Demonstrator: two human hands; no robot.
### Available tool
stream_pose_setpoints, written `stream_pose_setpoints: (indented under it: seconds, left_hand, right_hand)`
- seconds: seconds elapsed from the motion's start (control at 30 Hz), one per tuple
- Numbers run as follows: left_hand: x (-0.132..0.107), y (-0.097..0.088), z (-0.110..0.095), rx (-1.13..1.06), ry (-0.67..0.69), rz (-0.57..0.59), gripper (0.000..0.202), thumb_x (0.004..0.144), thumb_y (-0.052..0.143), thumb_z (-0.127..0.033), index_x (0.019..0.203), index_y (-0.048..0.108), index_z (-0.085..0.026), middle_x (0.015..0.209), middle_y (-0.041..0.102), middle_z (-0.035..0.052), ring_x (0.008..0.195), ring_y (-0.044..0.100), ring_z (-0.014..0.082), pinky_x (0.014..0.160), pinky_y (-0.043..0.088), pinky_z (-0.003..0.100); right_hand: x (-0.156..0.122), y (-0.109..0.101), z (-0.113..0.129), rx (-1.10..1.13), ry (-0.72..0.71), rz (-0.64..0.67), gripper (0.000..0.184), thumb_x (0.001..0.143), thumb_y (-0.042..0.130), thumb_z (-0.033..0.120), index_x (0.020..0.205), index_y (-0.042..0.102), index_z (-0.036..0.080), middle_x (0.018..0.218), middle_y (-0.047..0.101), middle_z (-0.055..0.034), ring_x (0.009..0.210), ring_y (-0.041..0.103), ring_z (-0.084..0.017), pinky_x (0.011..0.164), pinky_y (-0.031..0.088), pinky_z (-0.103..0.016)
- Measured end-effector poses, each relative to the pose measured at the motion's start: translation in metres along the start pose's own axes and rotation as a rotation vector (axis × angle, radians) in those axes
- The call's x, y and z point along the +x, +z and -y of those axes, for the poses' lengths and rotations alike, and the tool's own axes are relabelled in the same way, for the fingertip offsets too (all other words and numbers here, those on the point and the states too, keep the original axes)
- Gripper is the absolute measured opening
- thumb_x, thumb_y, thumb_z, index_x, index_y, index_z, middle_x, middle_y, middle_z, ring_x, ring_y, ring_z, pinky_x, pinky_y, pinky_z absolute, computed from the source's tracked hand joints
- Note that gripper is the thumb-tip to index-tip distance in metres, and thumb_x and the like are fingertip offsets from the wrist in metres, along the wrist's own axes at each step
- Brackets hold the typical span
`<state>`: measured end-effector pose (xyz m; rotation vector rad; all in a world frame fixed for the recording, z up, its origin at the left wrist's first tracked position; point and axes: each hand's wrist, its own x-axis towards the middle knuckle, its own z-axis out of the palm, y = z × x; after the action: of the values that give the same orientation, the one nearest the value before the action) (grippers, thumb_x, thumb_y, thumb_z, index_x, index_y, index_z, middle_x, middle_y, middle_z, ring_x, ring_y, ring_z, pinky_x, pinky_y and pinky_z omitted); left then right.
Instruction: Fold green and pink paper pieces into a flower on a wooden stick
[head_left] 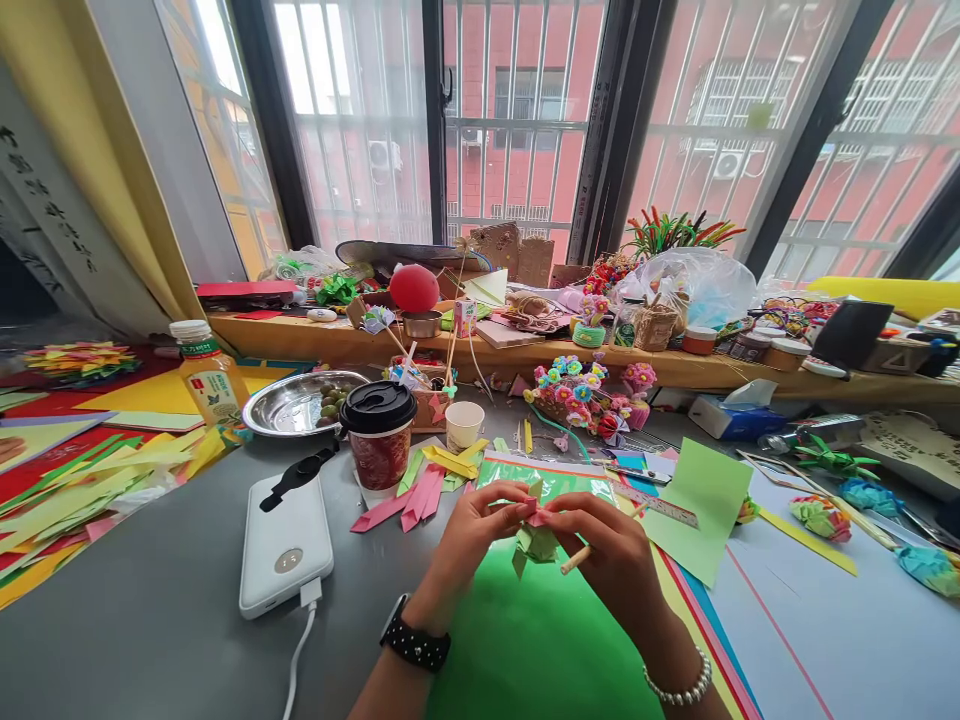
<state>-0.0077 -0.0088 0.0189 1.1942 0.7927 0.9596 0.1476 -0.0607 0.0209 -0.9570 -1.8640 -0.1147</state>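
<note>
Just above the green paper sheet (540, 630), a small folded paper flower (534, 535) is being pinched by both grips, left hand (472, 530) and right hand (611, 555); its petals could be getting crushed by overtight pinching.

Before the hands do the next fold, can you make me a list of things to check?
1. Both hands on the paper piece: ok. The left hand and right hand pinch the pink and green paper piece between them.
2. Stick out of the way: cannot tell. The right hand also holds a thin wooden stick close under the piece.
3. Free working space: ok. The green sheet lies bare under the hands.
4. Coffee cup safe: ok. Lid on, upright, apart from the hands.
5. Spare strips near: ok. Pink strips lie just beyond the left hand.
</note>
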Motion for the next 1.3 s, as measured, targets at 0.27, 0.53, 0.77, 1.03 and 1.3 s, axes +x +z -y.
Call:
stream_pose_setpoints:
  seconds: [0.27, 0.53, 0.77, 1.03, 1.3]
  left_hand:
    - [-0.0005, 0.0055, 0.0031, -0.090, 0.023, -0.048, 0.018, 0.055, 0.073, -0.032, 0.065, 0.070, -0.017, 0.097, 0.062, 0.0058, 0.083, 0.057, 0.0187, 0.065, 0.045, 0.025]
    - [-0.0003, 0.0080, 0.0020, -0.164, -0.037, -0.068, 0.016, 0.053, 0.075, -0.030, 0.060, 0.069, -0.017, 0.095, 0.061, 0.0045, 0.072, 0.057, 0.0146, 0.059, 0.043, 0.023]
    - [0.0019, 0.0075, 0.0047, -0.216, -0.033, -0.052, 0.016, 0.054, 0.074, -0.029, 0.061, 0.068, -0.016, 0.092, 0.061, 0.0043, 0.071, 0.056, 0.0138, 0.058, 0.042, 0.021]
    - [0.0008, 0.0039, 0.0042, -0.083, -0.065, -0.022, 0.019, 0.057, 0.072, -0.031, 0.069, 0.066, -0.018, 0.096, 0.061, 0.0031, 0.076, 0.055, 0.0136, 0.057, 0.038, 0.019]
    - [0.0035, 0.0006, 0.0090, -0.134, -0.054, 0.002, 0.022, 0.053, 0.074, -0.032, 0.063, 0.064, -0.016, 0.105, 0.057, 0.0042, 0.074, 0.057, 0.0136, 0.058, 0.041, 0.021]
  right_hand:
    - [-0.0011, -0.0026, -0.0008, -0.046, 0.004, -0.038, 0.013, 0.078, 0.055, 0.011, 0.082, 0.065, 0.020, 0.078, 0.064, -0.0048, 0.068, 0.061, -0.013, 0.056, 0.048, -0.022]
    - [-0.0011, -0.0036, -0.0040, -0.024, -0.012, -0.068, 0.012, 0.076, 0.058, 0.011, 0.081, 0.065, 0.020, 0.077, 0.062, -0.0037, 0.065, 0.060, -0.012, 0.055, 0.048, -0.022]
    - [0.0011, -0.0057, -0.0038, 0.024, 0.009, -0.073, 0.014, 0.075, 0.059, 0.011, 0.081, 0.066, 0.021, 0.075, 0.060, -0.0026, 0.065, 0.060, -0.012, 0.056, 0.048, -0.022]
    - [0.0025, -0.0050, -0.0039, 0.035, 0.013, -0.031, 0.013, 0.078, 0.055, 0.012, 0.083, 0.063, 0.020, 0.079, 0.062, -0.0036, 0.072, 0.060, -0.013, 0.062, 0.049, -0.024]
    - [0.0011, -0.0056, -0.0054, -0.023, 0.018, -0.037, 0.012, 0.078, 0.056, 0.014, 0.081, 0.066, 0.021, 0.077, 0.061, -0.0035, 0.065, 0.061, -0.012, 0.058, 0.050, -0.023]
